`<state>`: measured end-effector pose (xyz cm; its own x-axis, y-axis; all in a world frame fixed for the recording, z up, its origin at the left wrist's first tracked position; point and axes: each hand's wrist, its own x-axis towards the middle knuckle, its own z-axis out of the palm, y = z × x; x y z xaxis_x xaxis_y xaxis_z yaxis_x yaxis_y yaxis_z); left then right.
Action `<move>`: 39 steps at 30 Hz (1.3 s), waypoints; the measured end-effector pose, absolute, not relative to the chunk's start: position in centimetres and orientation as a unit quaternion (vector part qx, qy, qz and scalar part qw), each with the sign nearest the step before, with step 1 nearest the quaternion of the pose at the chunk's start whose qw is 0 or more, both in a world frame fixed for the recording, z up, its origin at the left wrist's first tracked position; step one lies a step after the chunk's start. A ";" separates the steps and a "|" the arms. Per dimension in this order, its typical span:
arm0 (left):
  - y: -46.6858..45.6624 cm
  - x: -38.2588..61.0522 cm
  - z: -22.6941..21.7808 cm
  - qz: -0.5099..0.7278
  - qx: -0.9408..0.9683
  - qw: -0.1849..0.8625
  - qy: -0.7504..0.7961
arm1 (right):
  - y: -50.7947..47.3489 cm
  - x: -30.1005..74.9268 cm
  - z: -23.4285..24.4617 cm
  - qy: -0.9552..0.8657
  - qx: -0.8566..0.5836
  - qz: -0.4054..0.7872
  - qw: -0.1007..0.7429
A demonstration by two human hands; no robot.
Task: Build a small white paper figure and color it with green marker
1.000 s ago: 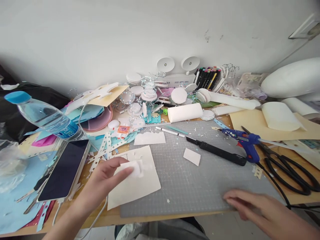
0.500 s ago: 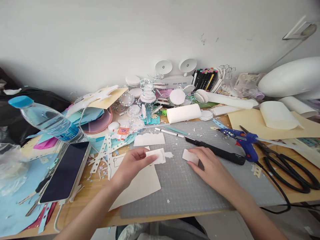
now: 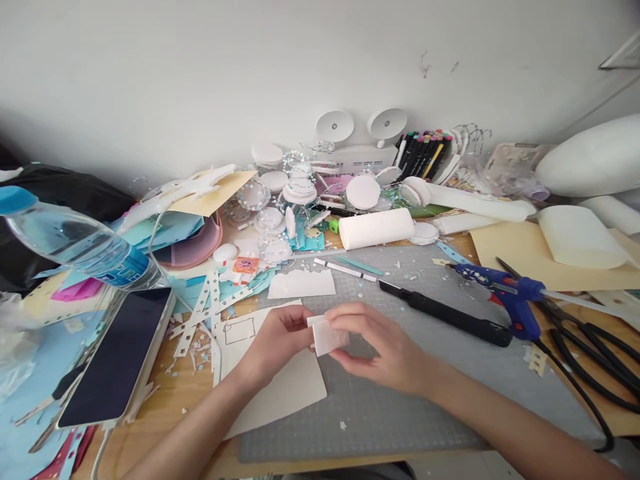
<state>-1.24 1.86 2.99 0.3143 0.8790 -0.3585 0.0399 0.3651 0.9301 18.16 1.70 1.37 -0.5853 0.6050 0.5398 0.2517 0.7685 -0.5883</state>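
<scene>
- Your right hand (image 3: 385, 343) is now meeting your left hand (image 3: 280, 337) near the middle of the frame, bringing up the small white card (image 3: 331, 337) that was lying on the mat half a second ago
- Your right thumb and fingers are pinching that card by its edges, the thumb sitting low and the fingers on top
- Your left thumb and fingers are pinching the white piece (image 3: 313, 321), which is mostly hiding behind the card
- This is probably putting you at the stage of matching the two pieces; whether they are lying flush, you cannot tell from here
- Below your hands, the paper sheet (image 3: 287, 390) is overlapping the grey cutting mat (image 3: 400, 420)
- A black-handled tool (image 3: 455, 317) is lying right of centre, just beyond your right hand, so it is possibly getting in the way there
- At the right edge, the blue glue gun (image 3: 520, 290) is resting near the scissors (image 3: 595, 360)
- A phone (image 3: 120, 360) and a bottle (image 3: 83, 243) are crowding the left side
</scene>
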 end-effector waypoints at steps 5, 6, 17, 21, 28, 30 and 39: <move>1.7 -1.3 2.5 0.328 0.470 0.666 0.478 | 1.4 18.5 0.4 -0.845 -0.273 0.243 0.391; 1.6 -1.3 2.5 0.331 0.470 0.667 0.475 | 1.4 18.5 0.4 -0.845 -0.271 0.241 0.393; 1.4 -1.3 2.9 0.333 0.572 0.588 0.465 | 1.2 17.9 -0.2 -0.822 -0.313 0.215 0.423; 1.2 -1.1 2.6 0.329 0.606 0.516 0.508 | 1.2 17.6 -0.1 -0.819 -0.313 0.211 0.431; 0.7 -1.3 2.6 0.339 0.599 0.531 0.494 | 1.2 17.6 0.6 -0.700 -0.411 0.391 0.434; 0.7 -1.3 2.7 0.347 0.594 0.537 0.489 | 1.4 17.6 0.8 -0.638 -0.434 0.496 0.397; 1.0 -1.0 2.8 0.333 0.562 0.568 0.501 | 1.8 17.8 1.5 -0.525 -0.429 0.646 0.351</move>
